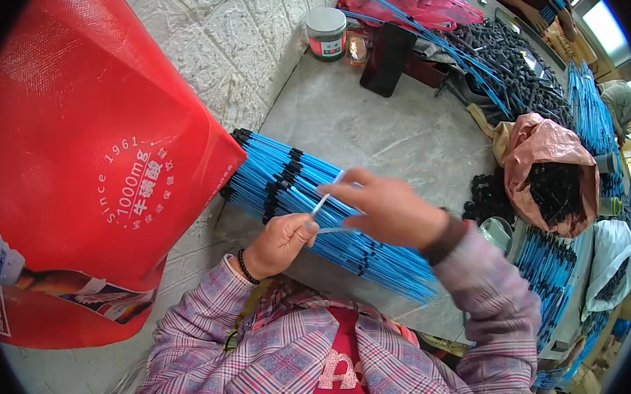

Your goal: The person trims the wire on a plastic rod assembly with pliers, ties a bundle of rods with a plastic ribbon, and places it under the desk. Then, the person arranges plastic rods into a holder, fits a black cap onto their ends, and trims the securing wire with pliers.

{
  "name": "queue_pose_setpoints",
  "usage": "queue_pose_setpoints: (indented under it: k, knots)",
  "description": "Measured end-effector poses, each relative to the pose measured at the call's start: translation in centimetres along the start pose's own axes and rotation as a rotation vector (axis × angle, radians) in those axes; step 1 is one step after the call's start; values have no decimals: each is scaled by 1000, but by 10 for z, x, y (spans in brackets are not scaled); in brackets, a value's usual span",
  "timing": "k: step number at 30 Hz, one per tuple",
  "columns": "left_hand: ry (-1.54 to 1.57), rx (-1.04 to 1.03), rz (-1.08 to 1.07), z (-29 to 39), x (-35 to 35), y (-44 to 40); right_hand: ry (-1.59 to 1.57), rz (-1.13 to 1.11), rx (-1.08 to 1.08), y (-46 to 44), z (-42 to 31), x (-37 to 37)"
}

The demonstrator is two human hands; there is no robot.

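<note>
A large bundle of blue rods (391,266) with black fittings lies across the grey table in front of my body. My left hand (280,245) is closed, its thumb and fingers pinching a thin whitish strip (321,203) over the bundle's near side. Above the middle of the bundle, my right hand (389,206) has its fingers bent at the strip's upper part, thumb and forefinger close together on it. Another pale length of the strip runs right from my left fingertips. The palm side of my right hand is hidden.
A red bag (110,166) stands at the left. Behind are a jar (325,35), a phone (388,60) and a heap of black parts (521,80). A pink sack (549,152) holding black pieces is at the right. Other people (623,103) are at the far right.
</note>
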State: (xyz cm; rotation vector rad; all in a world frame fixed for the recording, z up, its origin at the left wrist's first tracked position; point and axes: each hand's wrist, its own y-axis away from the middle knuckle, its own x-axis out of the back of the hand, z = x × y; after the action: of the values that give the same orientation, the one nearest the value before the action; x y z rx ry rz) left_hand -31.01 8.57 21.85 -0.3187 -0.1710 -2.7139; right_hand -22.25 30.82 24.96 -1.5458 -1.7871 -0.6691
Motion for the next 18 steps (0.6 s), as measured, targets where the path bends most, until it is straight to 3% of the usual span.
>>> queue_pose_setpoints:
  k: [3,6,9,11,13,15,16,18]
  knots:
    - [-13,-3,11,0,5,5,23,-127,103,-23,3,-15]
    - [149,131,67,-7,12,25,95,-271,132,-40,16,-12]
    - [225,234,122,-14,17,50,-185,-322,81,-44,31,5]
    - [262,285,148,-21,24,70,-162,-342,-2,-49,32,30]
    - [432,476,238,-33,35,91,-138,-360,-89,-50,44,44]
    - [520,576,279,-43,34,100,347,-343,-95,-45,60,49]
    - [352,578,257,-46,33,100,348,-342,-98,-43,64,46]
    - [14,572,210,-52,33,101,698,-451,-235,-38,71,36]
